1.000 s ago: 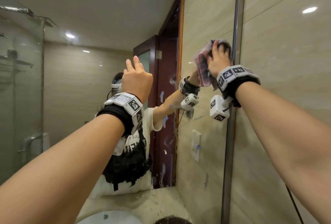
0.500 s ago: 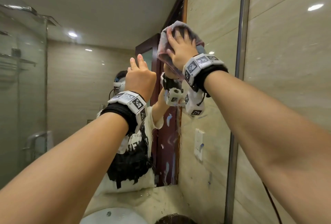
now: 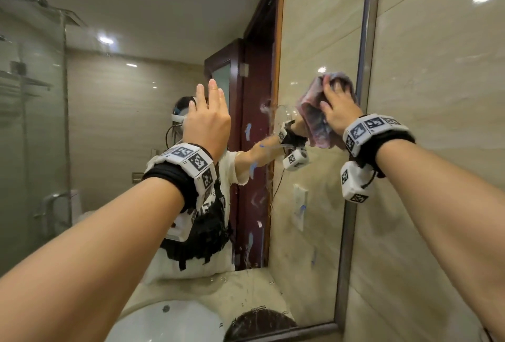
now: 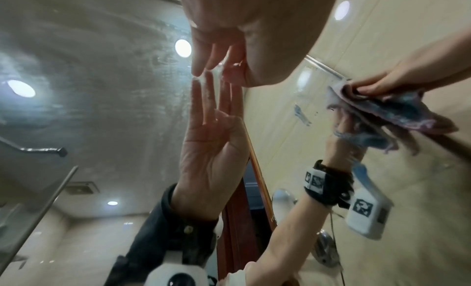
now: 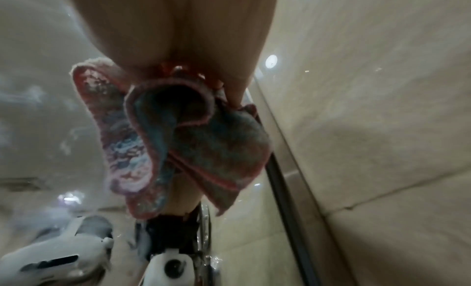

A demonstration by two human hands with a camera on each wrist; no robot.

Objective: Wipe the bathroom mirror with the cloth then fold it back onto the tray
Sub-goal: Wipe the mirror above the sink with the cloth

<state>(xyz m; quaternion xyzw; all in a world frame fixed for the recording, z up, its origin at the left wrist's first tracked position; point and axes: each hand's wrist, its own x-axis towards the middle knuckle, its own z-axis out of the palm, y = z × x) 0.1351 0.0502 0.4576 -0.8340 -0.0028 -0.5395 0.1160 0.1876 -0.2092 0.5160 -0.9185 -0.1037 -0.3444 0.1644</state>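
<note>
My right hand (image 3: pixel 338 104) grips a bunched pink-and-blue cloth (image 3: pixel 314 120) and presses it against the mirror (image 3: pixel 314 41), close to its right metal frame (image 3: pixel 363 68). In the right wrist view the cloth (image 5: pixel 203 139) hangs in folds below my palm. The left wrist view has the cloth (image 4: pixel 382 113) at its right, on the glass. My left hand (image 3: pixel 207 112) is raised at mid-mirror with straight fingers, and its fingertips (image 4: pixel 201 74) touch the glass and meet their reflection. No tray is in view.
Blue smears (image 3: pixel 248 131) and water drops mark the glass left of the cloth. A white sink basin (image 3: pixel 164 322) and a wet stone counter (image 3: pixel 246 287) lie below. Beige wall tiles (image 3: pixel 437 95) run right of the frame.
My right hand has swept the cloth from the upper middle of the mirror down and right to the frame. The left hand has stayed almost in place on the glass.
</note>
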